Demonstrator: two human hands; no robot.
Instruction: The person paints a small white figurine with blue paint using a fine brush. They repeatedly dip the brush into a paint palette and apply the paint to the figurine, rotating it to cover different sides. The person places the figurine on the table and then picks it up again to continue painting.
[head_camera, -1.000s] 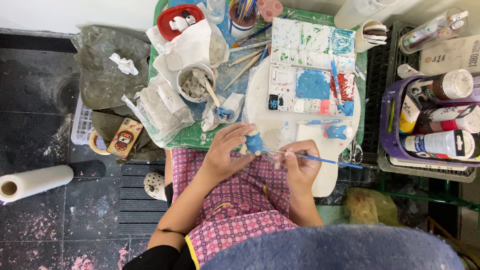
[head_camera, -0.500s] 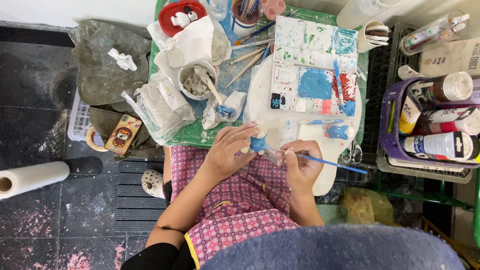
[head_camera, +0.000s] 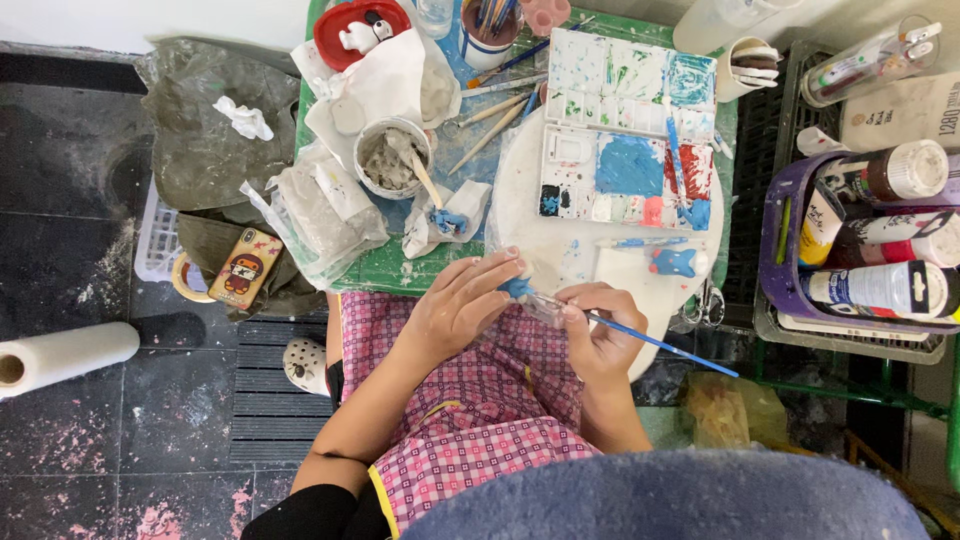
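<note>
Step in hand: painting, I judge; I am laying blue onto a small figure (head_camera: 517, 288) held over my lap, just near of the surface (head_camera: 400, 268).
My left hand (head_camera: 462, 305): fingers curled round the small figure, gripping it at the fingertips; part of it already shows blue.
My right hand (head_camera: 598, 335): closed on a thin blue-handled brush (head_camera: 650, 342), the handle running out to the right, the tip lying at the figure.
The figure's place: between my two hands, above my pink checked apron (head_camera: 470, 400).
Paint supply: the palette (head_camera: 625, 130) with a wide blue patch lies farther off, to the right.
Nearby: a second blue-painted figure (head_camera: 675, 262) on the white board (head_camera: 560, 240), a bowl of grey paste (head_camera: 390, 158) to the far left.
Next move calls for: a steady left grip and light, short strokes, I think; turning the figure to any bare side, and reaching far right to the palette when the brush runs dry.
</note>
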